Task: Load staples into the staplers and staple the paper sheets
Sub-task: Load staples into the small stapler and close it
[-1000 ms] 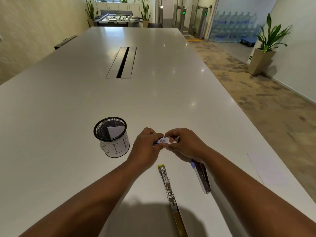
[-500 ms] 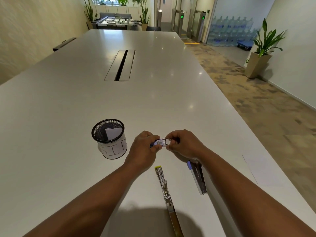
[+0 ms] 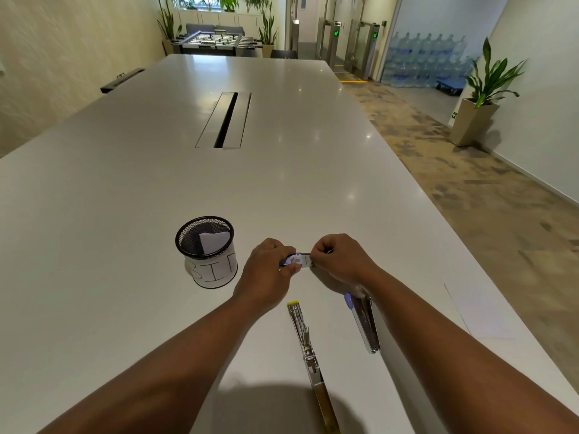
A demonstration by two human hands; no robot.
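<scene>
White laminate spreads under a person's two hands, which meet over the bench on a small blue-and-white staple box: the left hand has fingers and thumb curled around the box's left end, while the right hand pinches its right end, fingers tucked, apparently working the flap or tray open. Whether any staples are out yet cannot be told. The risk, judged from this hold, lies in the pull itself: a tug too sharp could jerk the tray free and scatter staple strips across the smooth top, or snap a strip into short pieces that feed badly. Two staplers wait just nearer the person, both seemingly swung open for loading: one with a yellow tip lies lengthwise below the left hand, and one with a blue tip sits partly hidden beneath the right forearm, where a dropped wrist could knock it aside. A black mesh cup wrapped in a hand-lettered paper label stands just left of the left hand, with a folded slip inside, close enough that an outward elbow swing might tip it. A white paper sheet lies near the bench's right edge, apart from the hands and not yet stapled.
</scene>
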